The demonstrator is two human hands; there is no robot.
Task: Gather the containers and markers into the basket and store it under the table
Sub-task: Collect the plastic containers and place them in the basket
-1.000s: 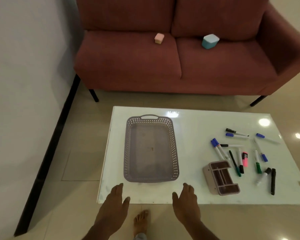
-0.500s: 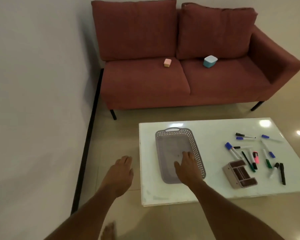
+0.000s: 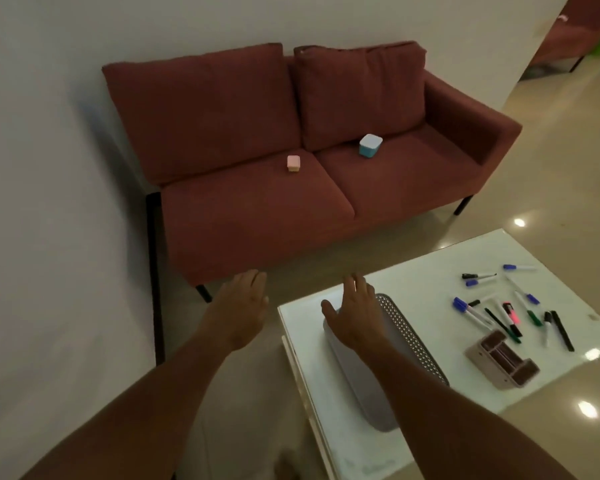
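A grey perforated basket [image 3: 409, 337] lies on the white table [image 3: 430, 271], partly hidden by my right arm. My right hand [image 3: 355, 315] hovers open over the basket's far end. My left hand [image 3: 238, 306] is open over the floor, left of the table. Several markers [image 3: 506, 306] lie scattered on the table's right side, beside a mauve divided organiser [image 3: 503, 362]. A small pink container [image 3: 293, 163] and a blue container with a white lid [image 3: 370, 145] sit on the sofa seat.
The dark red sofa [image 3: 257, 209] stands against the wall beyond the table, with a strip of tiled floor [image 3: 326, 261] between them. A white wall [image 3: 49, 202] closes the left side. An opening leads to another room at the upper right.
The view has swung left and up toward the sofa. Both arms have stretched forward; my right hand has moved from the table's near edge to over the basket's far end.
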